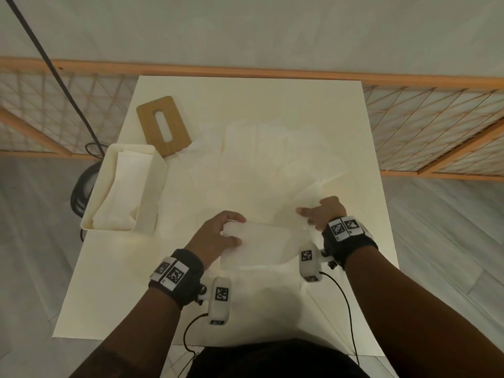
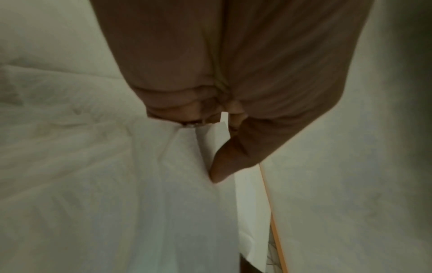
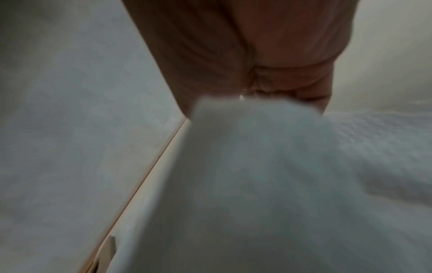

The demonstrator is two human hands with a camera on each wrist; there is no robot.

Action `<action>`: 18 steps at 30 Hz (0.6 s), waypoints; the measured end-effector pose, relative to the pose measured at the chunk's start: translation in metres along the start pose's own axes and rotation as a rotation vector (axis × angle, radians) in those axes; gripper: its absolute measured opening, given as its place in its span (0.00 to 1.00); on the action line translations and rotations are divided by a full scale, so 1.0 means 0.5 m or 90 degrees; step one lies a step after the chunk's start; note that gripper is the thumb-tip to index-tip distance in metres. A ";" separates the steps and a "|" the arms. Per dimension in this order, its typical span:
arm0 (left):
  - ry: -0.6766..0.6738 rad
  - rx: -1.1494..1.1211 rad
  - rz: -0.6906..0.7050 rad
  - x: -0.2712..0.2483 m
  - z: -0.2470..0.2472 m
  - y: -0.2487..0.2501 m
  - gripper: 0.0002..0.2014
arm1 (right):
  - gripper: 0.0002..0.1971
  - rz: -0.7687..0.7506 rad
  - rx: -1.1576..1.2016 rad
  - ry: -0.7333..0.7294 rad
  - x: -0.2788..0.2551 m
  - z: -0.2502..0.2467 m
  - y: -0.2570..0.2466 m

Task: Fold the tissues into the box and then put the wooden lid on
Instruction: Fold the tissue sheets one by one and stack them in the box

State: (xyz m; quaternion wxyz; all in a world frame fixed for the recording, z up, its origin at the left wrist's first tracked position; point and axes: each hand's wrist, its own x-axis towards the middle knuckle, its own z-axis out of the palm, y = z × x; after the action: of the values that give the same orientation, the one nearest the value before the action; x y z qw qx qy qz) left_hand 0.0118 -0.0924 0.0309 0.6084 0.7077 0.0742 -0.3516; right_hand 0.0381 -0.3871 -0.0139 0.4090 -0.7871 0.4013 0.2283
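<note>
Soft rectangular folded tissue (image 1: 261, 245) is pinched at its left end by the left grip (image 1: 218, 238), near-centre on the smooth white counter (image 1: 245, 94). Crinkled loose sheet (image 1: 316, 190) is pinched by the right grip (image 1: 326, 214), close to the counter's right edge. Open plastic box (image 1: 152, 170) and slotted wooden lid (image 1: 152, 115) are seen far left.

Item A: folded tissue (image 1: 261, 245), white, thin, a flat oblong.
Pose A: long side runs left to right, low over the near middle of the table (image 1: 245, 94); contact with the surface cannot be told.
Hold A: left end pinched between thumb and fingers of the left hand (image 1: 218, 238).
Item B: loose sheet (image 1: 313, 197), white, rumpled, faintly embossed.
Pose B: near edge pinched by the right hand (image 1: 326, 212); the rest slopes away from it.
Relation: A and B meet beside the right hand; one piece or two cannot be told.
</note>
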 end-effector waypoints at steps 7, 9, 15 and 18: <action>-0.110 -0.094 0.067 -0.019 0.020 0.060 0.23 | 0.21 -0.069 -0.074 0.001 -0.002 -0.059 -0.037; -0.119 -0.130 0.063 -0.017 0.027 0.057 0.23 | 0.20 -0.062 0.032 0.008 0.005 -0.089 -0.041; 0.017 0.071 -0.041 0.003 0.012 -0.042 0.22 | 0.22 -0.051 0.210 0.080 0.016 -0.158 -0.059; 0.040 0.219 -0.037 0.000 0.024 -0.069 0.21 | 0.22 -0.077 0.255 0.123 0.014 -0.176 -0.062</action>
State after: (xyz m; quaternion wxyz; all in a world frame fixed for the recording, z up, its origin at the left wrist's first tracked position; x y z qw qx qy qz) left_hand -0.0116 -0.0949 0.0028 0.4654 0.8094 0.0528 -0.3542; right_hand 0.0702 -0.4525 0.0450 0.5298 -0.7312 0.4276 0.0430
